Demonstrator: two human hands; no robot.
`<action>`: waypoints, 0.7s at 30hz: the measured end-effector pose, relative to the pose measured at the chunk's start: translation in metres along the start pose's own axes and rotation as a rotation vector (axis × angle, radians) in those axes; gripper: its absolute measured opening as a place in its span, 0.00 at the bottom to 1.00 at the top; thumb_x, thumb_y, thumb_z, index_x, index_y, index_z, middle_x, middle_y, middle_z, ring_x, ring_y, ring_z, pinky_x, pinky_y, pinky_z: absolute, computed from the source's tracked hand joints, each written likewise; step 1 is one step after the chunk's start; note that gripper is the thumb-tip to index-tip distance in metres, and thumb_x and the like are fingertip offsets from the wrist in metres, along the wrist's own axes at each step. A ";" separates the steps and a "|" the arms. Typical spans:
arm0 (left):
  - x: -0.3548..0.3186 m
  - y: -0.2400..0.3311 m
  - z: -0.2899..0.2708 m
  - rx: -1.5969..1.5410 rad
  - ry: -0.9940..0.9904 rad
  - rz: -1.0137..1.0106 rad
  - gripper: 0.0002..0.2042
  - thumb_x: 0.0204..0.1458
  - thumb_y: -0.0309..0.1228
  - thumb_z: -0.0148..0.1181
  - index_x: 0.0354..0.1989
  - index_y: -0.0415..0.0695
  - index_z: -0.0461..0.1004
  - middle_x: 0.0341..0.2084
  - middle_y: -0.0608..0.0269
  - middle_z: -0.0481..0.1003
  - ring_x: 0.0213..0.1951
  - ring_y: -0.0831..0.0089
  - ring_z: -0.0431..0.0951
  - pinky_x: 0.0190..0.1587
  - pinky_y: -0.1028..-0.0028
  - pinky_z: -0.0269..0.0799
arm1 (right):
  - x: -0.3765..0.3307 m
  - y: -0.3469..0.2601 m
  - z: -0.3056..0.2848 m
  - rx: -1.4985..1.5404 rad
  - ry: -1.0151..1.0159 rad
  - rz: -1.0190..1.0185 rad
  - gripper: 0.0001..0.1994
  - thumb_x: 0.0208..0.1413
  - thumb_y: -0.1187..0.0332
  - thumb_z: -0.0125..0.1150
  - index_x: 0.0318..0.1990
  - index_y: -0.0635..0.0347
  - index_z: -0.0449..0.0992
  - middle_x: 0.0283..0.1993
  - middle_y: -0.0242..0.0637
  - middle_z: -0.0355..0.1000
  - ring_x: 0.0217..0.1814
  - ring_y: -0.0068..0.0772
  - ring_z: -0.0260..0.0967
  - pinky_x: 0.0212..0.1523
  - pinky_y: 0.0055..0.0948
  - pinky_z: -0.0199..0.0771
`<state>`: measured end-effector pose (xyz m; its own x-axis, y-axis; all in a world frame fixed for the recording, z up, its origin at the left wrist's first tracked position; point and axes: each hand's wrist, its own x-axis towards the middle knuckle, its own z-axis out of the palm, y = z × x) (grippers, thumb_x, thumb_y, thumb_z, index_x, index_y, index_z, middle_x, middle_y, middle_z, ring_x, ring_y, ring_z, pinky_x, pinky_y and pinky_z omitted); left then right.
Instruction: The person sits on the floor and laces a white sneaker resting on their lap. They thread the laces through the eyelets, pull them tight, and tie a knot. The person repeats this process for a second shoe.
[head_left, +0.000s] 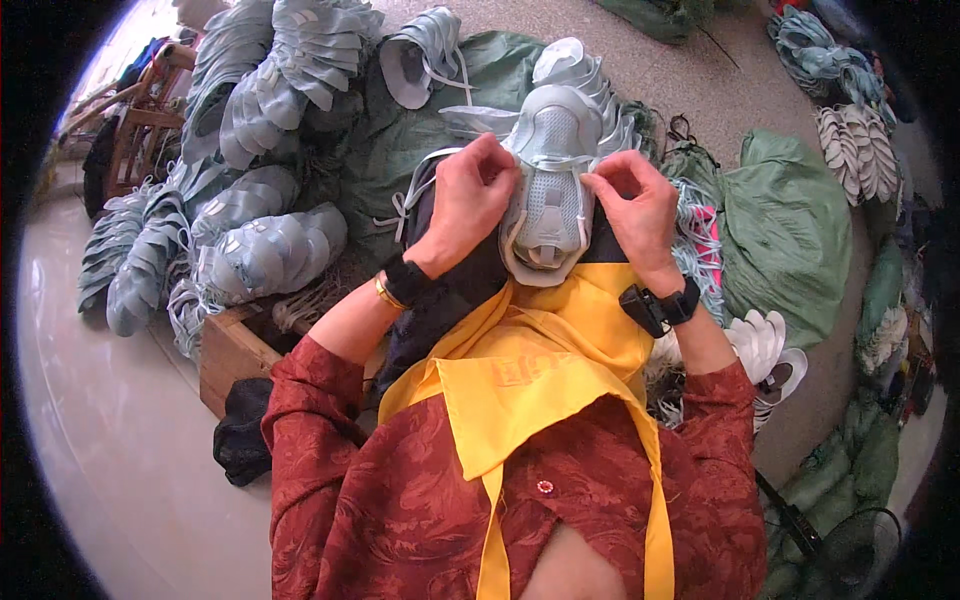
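1. Shoe upper (552,190): pale grey-blue mesh cloth with smooth, matt overlays.
2. Apron (530,375): yellow cloth, smooth, slightly shiny.
3. Shirt (400,500): dark red patterned cloth, matt.
4. Box (232,352): rough bare wood.
5. Floor (110,430): smooth, glossy.

shoe upper (548,185) | pale blue-grey mesh | on lap | pinched at both sides

My left hand (468,205) and right hand (632,205) are hemmed in close. Stacked pale blue shoe uppers (250,250) crowd my left, over a wooden crate (232,355). A green sack (790,235) and tangled laces (700,240) block my right. Only the bare floor (110,420) at far left lies open.
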<state>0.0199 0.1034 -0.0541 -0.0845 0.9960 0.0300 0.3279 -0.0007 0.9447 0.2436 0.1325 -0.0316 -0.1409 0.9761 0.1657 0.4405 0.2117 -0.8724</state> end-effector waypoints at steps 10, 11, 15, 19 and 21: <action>0.003 0.005 0.003 0.067 -0.006 0.037 0.05 0.52 0.20 0.64 0.31 0.37 0.73 0.22 0.66 0.76 0.27 0.80 0.76 0.31 0.75 0.72 | -0.002 -0.002 -0.001 -0.088 0.000 -0.083 0.06 0.52 0.72 0.73 0.35 0.63 0.82 0.32 0.38 0.80 0.30 0.29 0.78 0.34 0.27 0.78; 0.005 0.002 0.002 0.048 -0.015 0.007 0.05 0.52 0.21 0.64 0.31 0.37 0.72 0.22 0.66 0.76 0.27 0.81 0.76 0.31 0.76 0.73 | -0.002 -0.003 -0.003 -0.107 -0.009 -0.092 0.07 0.52 0.72 0.73 0.35 0.63 0.82 0.32 0.39 0.80 0.30 0.30 0.78 0.34 0.27 0.78; 0.005 -0.001 0.003 0.031 -0.009 -0.033 0.06 0.53 0.22 0.64 0.32 0.37 0.72 0.22 0.67 0.76 0.26 0.81 0.76 0.30 0.77 0.72 | -0.008 -0.011 -0.002 -0.173 -0.038 -0.138 0.10 0.51 0.70 0.75 0.37 0.64 0.81 0.32 0.41 0.79 0.29 0.34 0.78 0.34 0.30 0.78; 0.001 0.001 0.004 0.023 0.027 -0.002 0.06 0.53 0.23 0.64 0.33 0.38 0.71 0.22 0.67 0.75 0.26 0.82 0.75 0.30 0.77 0.72 | -0.008 -0.018 -0.005 -0.248 -0.126 -0.118 0.09 0.51 0.71 0.71 0.37 0.66 0.80 0.32 0.44 0.77 0.32 0.41 0.79 0.35 0.36 0.79; 0.000 0.002 0.006 0.025 0.033 -0.020 0.07 0.53 0.22 0.65 0.33 0.38 0.70 0.22 0.68 0.74 0.26 0.82 0.75 0.30 0.77 0.72 | -0.005 -0.020 -0.004 -0.281 -0.151 -0.095 0.07 0.52 0.73 0.68 0.36 0.66 0.78 0.33 0.46 0.77 0.34 0.46 0.78 0.36 0.40 0.78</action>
<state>0.0260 0.1035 -0.0537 -0.1221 0.9923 0.0221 0.3495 0.0221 0.9367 0.2392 0.1233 -0.0132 -0.3134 0.9373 0.1522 0.6433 0.3275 -0.6920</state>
